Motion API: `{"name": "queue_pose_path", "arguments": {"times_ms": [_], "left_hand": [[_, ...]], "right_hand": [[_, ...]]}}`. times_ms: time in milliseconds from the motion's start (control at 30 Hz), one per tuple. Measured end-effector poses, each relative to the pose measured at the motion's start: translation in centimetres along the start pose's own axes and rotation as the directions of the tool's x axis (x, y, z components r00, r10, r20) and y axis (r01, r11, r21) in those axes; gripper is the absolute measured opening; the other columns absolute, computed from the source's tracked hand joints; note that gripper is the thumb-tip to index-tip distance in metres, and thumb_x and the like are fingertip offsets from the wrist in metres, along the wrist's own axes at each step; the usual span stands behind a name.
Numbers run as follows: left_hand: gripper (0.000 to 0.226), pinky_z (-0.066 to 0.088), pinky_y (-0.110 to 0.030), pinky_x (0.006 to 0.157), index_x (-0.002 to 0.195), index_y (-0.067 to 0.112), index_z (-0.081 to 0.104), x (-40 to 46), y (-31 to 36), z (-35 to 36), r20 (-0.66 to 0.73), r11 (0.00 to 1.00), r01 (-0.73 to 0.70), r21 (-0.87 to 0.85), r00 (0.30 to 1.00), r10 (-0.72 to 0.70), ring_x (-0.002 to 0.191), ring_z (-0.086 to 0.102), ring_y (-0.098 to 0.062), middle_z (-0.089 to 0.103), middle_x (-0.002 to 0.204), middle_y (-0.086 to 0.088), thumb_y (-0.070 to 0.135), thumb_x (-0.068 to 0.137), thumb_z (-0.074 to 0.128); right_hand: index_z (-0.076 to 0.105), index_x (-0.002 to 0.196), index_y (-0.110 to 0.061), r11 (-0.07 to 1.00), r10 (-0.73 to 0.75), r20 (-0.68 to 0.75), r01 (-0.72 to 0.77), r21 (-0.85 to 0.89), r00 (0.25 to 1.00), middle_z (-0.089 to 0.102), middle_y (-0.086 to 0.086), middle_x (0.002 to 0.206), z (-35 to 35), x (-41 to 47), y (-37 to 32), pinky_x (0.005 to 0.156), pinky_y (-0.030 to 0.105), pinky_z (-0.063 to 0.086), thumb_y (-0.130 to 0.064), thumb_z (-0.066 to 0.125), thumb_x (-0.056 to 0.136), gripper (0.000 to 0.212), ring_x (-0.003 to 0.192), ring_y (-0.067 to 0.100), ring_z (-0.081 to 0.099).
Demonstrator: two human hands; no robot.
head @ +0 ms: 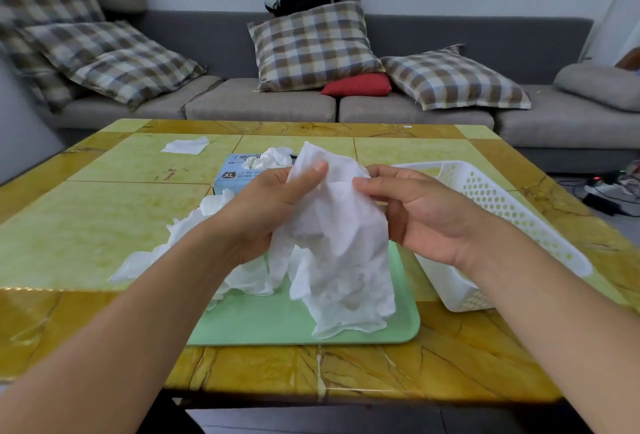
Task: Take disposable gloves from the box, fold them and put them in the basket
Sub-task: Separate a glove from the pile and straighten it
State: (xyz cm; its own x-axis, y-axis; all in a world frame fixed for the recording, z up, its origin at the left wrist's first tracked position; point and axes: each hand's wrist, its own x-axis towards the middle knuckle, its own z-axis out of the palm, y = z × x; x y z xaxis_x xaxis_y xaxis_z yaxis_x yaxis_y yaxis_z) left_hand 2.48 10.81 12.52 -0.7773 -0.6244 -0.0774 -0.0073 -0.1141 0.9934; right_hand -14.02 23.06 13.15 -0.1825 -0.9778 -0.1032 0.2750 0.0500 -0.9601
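Glove (341,226), white and crumpled, hangs in the air over the tray (346,333), gripped by both hands. Left hand (268,207): thumb pinches the upper edge, fingers hidden behind the glove. Right hand (420,208): thumb and fingers pinch the right edge near the top. Glove's fingers cannot be made out among the folds; lower end dangles close to the tray, contact unclear.

Box (230,174): blue, marked XL, behind the hands toward the tabletop's far edge, mostly hidden by the left hand and the glove. White gloves bulge from its top opening.

Basket (491,196): white, perforated, at the right side of the tabletop, just beside the tray. Near part covered by the right wrist; contents cannot be seen.

Tray: pale green, near the front edge, middle. Loose pile of gloves (194,226) spills off its left side onto the table (86,233); part hidden under the left forearm.

Folded white piece (185,145) lies near the far-left corner, well apart from the rest.

Beyond the table: grey sofa (263,101) with checked cushions (311,46), a red cushion (358,84), dark clothing on the backrest. Cables on the floor at right, blurred.
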Motion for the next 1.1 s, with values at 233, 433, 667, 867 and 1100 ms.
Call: {"name": "queue_pose_path", "arguments": {"times_ms": [233, 433, 667, 867, 1100], "left_hand": [[0.033, 0.059, -0.033, 0.075, 0.101, 0.006, 0.076, -0.2, 0.6, -1.6, 0.165, 0.979, 0.136, 0.15, 0.973, -0.16, 0.086, 0.072, -0.024, 0.075, 0.103, -0.016, 0.033, 0.084, 0.07], [0.025, 0.057, -0.041, 0.094, 0.103, 0.014, 0.076, 2.6, -1.3, -1.3, -0.18, 0.902, 0.135, 0.409, 0.981, -0.065, 0.094, 0.073, -0.019, 0.077, 0.103, -0.006, 0.037, 0.093, 0.069], [0.014, 0.055, -0.024, 0.09, 0.1, 0.018, 0.077, 2.2, 1.6, -0.5, -0.107, 0.657, -0.594, 0.465, 0.698, 0.708, 0.096, 0.072, -0.006, 0.077, 0.101, 0.009, 0.012, 0.088, 0.076], [0.01, 0.055, -0.022, 0.076, 0.088, 0.024, 0.082, 2.9, -6.2, -2.3, 0.184, 0.461, -0.316, 0.829, 0.933, 0.308, 0.08, 0.067, 0.004, 0.076, 0.085, 0.014, 0.024, 0.079, 0.085], [0.011, 0.053, -0.023, 0.07, 0.087, 0.027, 0.082, 0.9, -8.2, -1.3, 0.342, 0.343, -0.44, 0.83, 0.887, 0.311, 0.074, 0.066, -0.003, 0.077, 0.083, 0.013, 0.024, 0.077, 0.087]], "right_hand": [[0.068, 0.095, -0.011, 0.995, 0.076, -0.003, -0.076, -0.069, 0.997, 0.054, -0.001, 0.069, -0.5, 0.6, 0.0, 0.048, 0.019, 0.035, -0.016, 0.069, 0.086, 0.01, 0.059, 0.011, 0.042], [0.067, 0.094, -0.013, 0.954, -0.014, -0.304, -0.079, -0.29, 0.953, 0.064, 0.004, 0.081, 0.0, 3.3, 0.4, 0.045, 0.017, 0.044, -0.007, 0.072, 0.09, 0.009, 0.06, 0.011, 0.056], [0.071, 0.093, 0.003, 0.585, -0.733, -0.108, 0.542, -0.604, 0.671, 0.073, 0.01, 0.088, 0.2, 1.7, -1.7, 0.079, 0.026, 0.055, 0.0, 0.07, 0.09, 0.004, 0.081, 0.01, 0.066], [0.074, 0.092, -0.017, 0.186, -0.144, 0.044, 0.071, -0.98, 0.989, 0.073, 0.002, 0.093, -2.3, 2.0, 5.6, 0.081, 0.038, 0.055, -0.01, 0.065, 0.086, 0.013, 0.09, 0.02, 0.068], [0.072, 0.09, -0.014, 0.031, -0.021, 0.133, 0.134, -0.99, 0.991, 0.069, 0.001, 0.09, -1.9, 0.5, 8.3, 0.072, 0.032, 0.053, -0.006, 0.061, 0.078, 0.018, 0.083, 0.019, 0.063]]}}
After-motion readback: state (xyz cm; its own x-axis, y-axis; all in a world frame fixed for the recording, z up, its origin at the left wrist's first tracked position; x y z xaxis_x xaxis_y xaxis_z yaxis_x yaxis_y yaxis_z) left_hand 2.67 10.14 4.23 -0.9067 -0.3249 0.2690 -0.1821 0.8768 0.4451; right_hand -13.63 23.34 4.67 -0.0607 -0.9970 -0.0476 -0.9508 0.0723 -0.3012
